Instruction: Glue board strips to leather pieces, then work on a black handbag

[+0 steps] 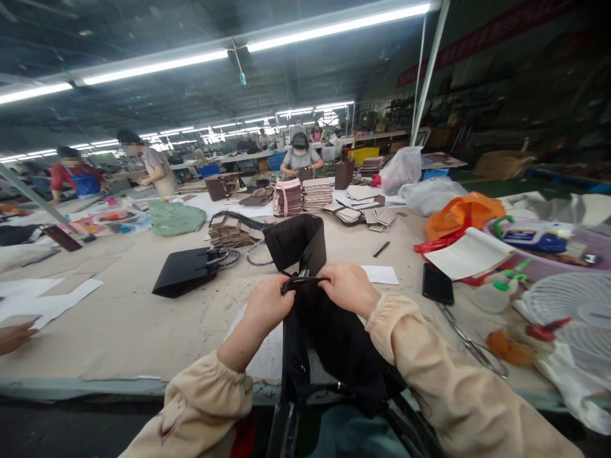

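Observation:
My left hand (270, 301) and my right hand (347, 287) are closed on opposite ends of a short black strap (305, 280), just in front of my body. Behind and above the strap stands an open black bag piece (296, 245). Black material (338, 343) hangs below my hands, over the table's front edge and towards my lap. To the left lies a finished-looking black bag (184, 272) with looped handles. What the fingertips pinch is partly hidden by the fingers.
Stacked brown pieces (231, 230) lie beyond the bag. On the right are a phone (437, 284), scissors (470, 340), a notepad (470, 253) and a purple basin (582, 257). Another person's hand (16, 336) rests at the left edge; a masked person (301, 158) works across the table.

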The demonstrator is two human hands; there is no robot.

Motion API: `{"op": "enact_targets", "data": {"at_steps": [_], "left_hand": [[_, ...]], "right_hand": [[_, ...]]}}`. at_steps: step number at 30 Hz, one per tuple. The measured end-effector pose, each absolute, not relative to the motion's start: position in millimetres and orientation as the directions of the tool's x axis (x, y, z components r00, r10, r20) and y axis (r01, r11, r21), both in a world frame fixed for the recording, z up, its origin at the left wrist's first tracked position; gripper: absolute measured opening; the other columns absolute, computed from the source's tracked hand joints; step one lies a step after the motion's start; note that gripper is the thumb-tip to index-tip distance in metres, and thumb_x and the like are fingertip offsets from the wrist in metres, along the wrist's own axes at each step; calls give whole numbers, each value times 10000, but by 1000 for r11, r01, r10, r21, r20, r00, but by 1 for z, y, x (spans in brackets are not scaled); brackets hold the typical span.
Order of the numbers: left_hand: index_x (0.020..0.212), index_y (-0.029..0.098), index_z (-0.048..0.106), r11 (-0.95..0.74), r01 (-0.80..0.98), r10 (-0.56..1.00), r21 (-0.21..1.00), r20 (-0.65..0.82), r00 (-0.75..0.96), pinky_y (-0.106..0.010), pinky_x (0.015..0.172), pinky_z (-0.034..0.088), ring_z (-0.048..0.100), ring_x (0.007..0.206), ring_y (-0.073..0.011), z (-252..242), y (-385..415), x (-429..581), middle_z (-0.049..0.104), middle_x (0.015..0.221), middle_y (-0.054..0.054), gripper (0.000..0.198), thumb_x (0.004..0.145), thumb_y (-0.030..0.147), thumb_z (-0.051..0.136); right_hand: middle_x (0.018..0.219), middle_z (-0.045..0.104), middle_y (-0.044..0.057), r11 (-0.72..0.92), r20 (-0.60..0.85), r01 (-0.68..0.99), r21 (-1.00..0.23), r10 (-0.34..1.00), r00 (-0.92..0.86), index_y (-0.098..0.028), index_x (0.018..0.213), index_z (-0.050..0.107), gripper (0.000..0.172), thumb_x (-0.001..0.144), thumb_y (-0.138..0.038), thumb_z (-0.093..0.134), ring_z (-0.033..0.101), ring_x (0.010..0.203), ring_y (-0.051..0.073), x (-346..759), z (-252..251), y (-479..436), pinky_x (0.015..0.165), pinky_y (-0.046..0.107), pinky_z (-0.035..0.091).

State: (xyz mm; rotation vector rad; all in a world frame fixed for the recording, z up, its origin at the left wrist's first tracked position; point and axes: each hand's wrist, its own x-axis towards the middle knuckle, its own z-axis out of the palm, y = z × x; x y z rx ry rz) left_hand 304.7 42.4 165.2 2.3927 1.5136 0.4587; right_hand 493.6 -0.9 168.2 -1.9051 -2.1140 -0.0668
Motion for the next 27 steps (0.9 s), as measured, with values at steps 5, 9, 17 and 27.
{"op": "enact_targets", "data": {"at_steps": [5, 9, 17, 27], "left_hand": [[751, 190, 658, -402, 911, 914, 94, 93, 394, -330, 636, 435, 632, 768, -273, 172, 39, 306, 681, 761, -99, 317, 796, 432, 459], [789, 178, 681, -381, 924, 923, 29, 64, 379, -343, 637, 439, 636, 769, -281, 172, 42, 309, 688, 798, -128, 390, 824, 439, 394], [827, 152, 694, -346, 938, 937, -24, 36, 347, -359, 670, 459, 645, 809, -297, 174, 43, 313, 692, 850, -162, 435, 843, 418, 350], [761, 171, 686, -368, 930, 929, 12, 57, 367, -350, 627, 434, 646, 769, -294, 173, 44, 313, 696, 805, -140, 422, 839, 418, 353]], "right_hand": [[906, 669, 31, 115, 252, 981, -156, 965, -73, -217, 816, 662, 187, 843, -313, 503, 596, 858, 176, 492, 169, -1, 705, 271, 400], [899, 668, 29, 121, 269, 979, -164, 960, -74, -219, 815, 657, 177, 836, -310, 507, 599, 855, 178, 491, 168, -1, 699, 274, 397], [883, 665, 38, 120, 285, 979, -166, 956, -69, -212, 810, 648, 181, 842, -308, 497, 605, 845, 186, 490, 164, 0, 701, 279, 404], [904, 655, 48, 91, 245, 980, -179, 969, -45, -214, 833, 652, 204, 848, -322, 480, 594, 875, 184, 490, 166, -2, 743, 275, 407]]}}
